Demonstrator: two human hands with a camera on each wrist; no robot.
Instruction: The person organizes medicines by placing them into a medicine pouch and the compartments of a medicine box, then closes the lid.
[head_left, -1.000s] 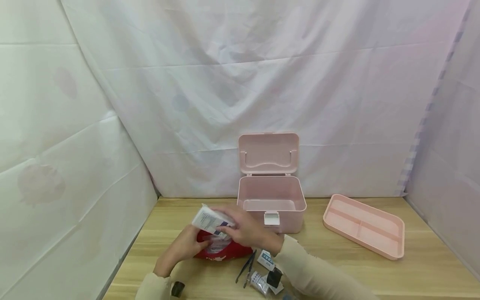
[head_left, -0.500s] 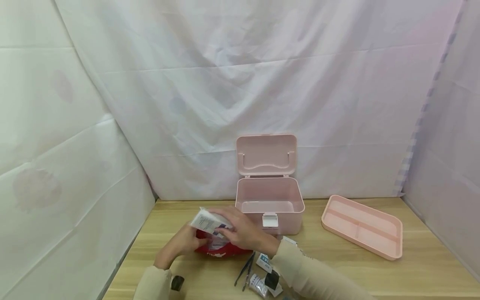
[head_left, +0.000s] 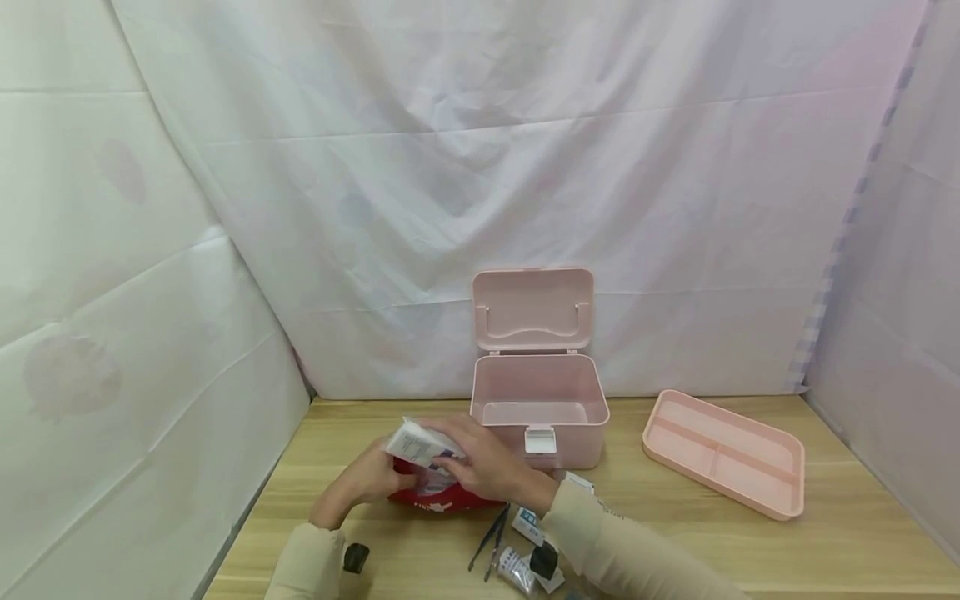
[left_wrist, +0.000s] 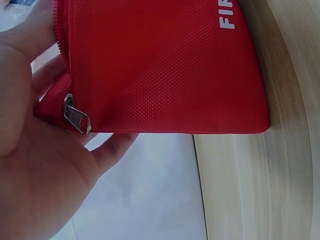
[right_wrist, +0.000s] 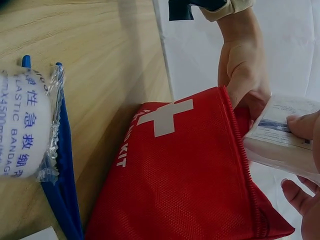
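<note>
My left hand [head_left: 369,481] grips the open edge of a red first aid pouch [right_wrist: 180,165] with a white cross. In the left wrist view, the pouch's zipper pull [left_wrist: 76,116] hangs beside the palm. Above the pouch's mouth, my right hand [head_left: 480,462] pinches a white packet [head_left: 420,443] in clear wrap with a printed label. The packet is tilted and lies close to the left hand in the right wrist view. Some clear-wrapped contents [head_left: 433,481] show inside the pouch. The left fingertips are partly hidden behind it.
Behind the hands stands a pink box [head_left: 566,450] with its lid raised. A pink divided tray [head_left: 723,454] lies to the right. Blue tweezers [head_left: 491,537], a wrapped elastic bandage roll [right_wrist: 25,125] and small boxes [head_left: 528,525] lie in front, partly under the right forearm.
The view has shifted slightly. The pouch has tipped a little, with its front leaning more upright. Both hands keep their holds, and the packet has stayed almost in place.
</note>
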